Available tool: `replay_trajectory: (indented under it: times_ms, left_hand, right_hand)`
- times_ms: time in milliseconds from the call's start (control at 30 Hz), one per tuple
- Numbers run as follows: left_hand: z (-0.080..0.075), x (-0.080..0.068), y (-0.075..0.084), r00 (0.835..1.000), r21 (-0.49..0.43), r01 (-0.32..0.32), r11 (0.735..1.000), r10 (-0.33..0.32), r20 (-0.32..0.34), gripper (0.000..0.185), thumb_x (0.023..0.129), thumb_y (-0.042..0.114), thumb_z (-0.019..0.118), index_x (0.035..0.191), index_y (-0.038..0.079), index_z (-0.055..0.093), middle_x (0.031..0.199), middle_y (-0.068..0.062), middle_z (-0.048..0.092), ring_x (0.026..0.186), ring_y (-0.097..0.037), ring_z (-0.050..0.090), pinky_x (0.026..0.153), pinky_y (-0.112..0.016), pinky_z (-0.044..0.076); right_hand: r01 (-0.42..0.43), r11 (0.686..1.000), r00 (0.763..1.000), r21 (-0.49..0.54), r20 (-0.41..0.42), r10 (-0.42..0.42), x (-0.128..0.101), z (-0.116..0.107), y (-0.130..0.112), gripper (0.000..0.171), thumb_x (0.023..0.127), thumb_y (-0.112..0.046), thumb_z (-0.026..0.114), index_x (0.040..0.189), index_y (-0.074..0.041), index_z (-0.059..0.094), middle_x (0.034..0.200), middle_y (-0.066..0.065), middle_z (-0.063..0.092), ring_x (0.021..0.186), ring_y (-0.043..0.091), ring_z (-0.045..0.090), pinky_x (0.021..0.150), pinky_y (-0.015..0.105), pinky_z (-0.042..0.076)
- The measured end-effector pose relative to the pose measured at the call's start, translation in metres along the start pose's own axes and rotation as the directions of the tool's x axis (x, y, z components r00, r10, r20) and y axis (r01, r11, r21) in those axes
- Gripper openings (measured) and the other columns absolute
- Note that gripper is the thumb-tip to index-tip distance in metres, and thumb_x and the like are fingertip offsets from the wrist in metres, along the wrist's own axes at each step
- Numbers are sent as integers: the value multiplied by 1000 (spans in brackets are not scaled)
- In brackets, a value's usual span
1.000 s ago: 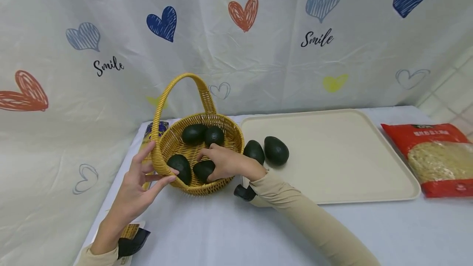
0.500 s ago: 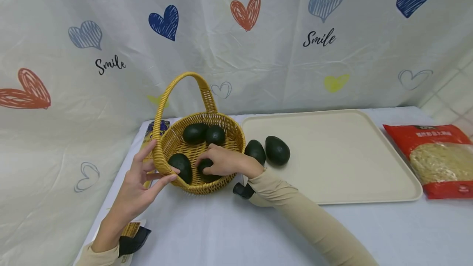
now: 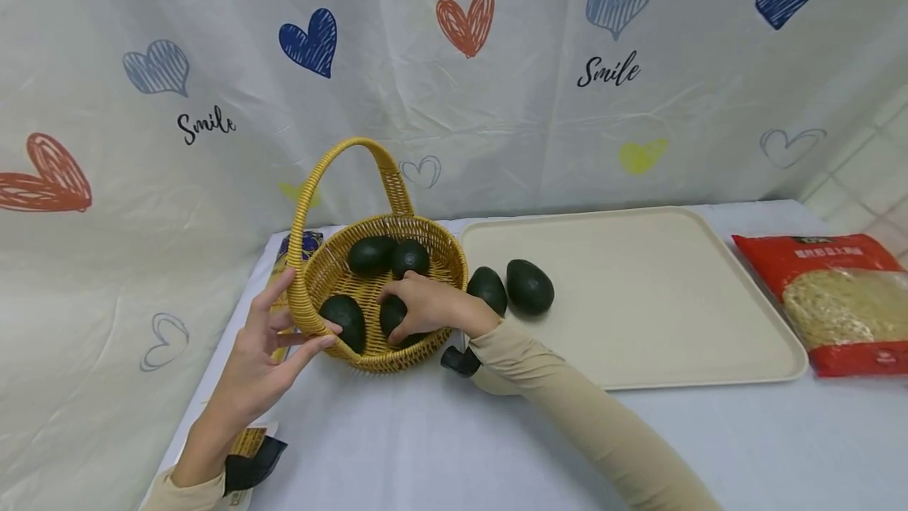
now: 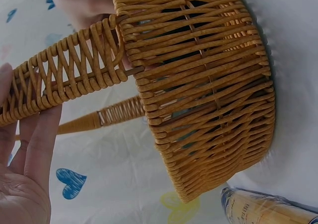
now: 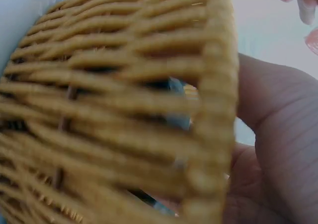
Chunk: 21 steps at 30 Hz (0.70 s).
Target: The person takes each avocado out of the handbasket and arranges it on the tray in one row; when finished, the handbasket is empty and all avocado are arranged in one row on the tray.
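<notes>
A yellow wicker basket (image 3: 386, 363) with a tall arched handle stands at the left of the table. My left hand (image 3: 257, 369) grips the base of its handle, thumb on one side and fingers on the other, as the left wrist view also shows with the woven handle (image 4: 64, 72). Inside the basket, my right hand (image 3: 433, 307) holds an avocado (image 3: 392, 314), its fingers and thumb around the dark green fruit. Other avocados lie in there too: one at the near left (image 3: 344, 322), and two at the back. Basket weave (image 5: 124, 100) hides most of the right hand's grip in the right wrist view.
Two avocados (image 3: 530, 288) rest on a cream tray (image 3: 660, 298) right of the basket. A red bag of pasta (image 3: 837, 302) lies beyond the tray. Behind the basket's left side is a yellow and blue packet (image 4: 268, 209). A white curtain with hearts hangs at the back.
My right hand has moved the avocado slightly to the right within the basket and shifted its fingers on it. The left hand stays at the handle.
</notes>
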<state>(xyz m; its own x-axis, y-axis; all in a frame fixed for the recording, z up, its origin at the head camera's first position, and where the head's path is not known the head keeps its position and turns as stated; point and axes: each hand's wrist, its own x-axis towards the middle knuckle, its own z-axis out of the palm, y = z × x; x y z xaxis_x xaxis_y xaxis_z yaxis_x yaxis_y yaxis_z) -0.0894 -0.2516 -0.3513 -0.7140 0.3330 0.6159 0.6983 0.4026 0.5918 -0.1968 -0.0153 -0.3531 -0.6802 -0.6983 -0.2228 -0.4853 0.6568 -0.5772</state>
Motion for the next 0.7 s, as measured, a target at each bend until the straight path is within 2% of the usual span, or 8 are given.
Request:
replay_trajectory:
  times_ms: [167,333,500,700]
  left_hand:
    - [0,0,-1,1000,4,-4,1000,4,1,114,67,-33,78,161,-5,21,98,-9,78,94,-4,71,82,-15,59]
    - [1,-1,-2,1000,7,-8,1000,8,-2,115,66,-34,77,161,-5,20,98,-11,78,95,-3,71,82,-15,59]
    - [1,1,-1,1000,3,-11,1000,11,1,115,66,-34,77,161,-5,21,98,-11,78,95,-4,71,81,-16,59]
    - [2,0,-3,1000,3,-21,1000,21,-3,114,66,-32,79,161,-5,21,99,-9,78,95,-3,71,82,-15,59]
  right_hand:
    - [23,1000,1000,2,4,-23,4,7,-1,61,88,-25,88,143,-16,63,132,11,56,113,20,53,88,34,53]
    - [21,1000,999,18,-24,-21,3,10,-1,58,87,-23,88,140,-17,65,128,10,57,110,20,53,86,34,53]
    - [53,997,992,59,-115,-46,1,11,2,55,85,-18,89,135,-14,66,123,12,55,104,21,55,86,36,55]
    - [103,992,970,79,-229,-82,-12,5,0,56,85,-17,89,136,-15,65,125,15,53,102,25,60,90,39,56]
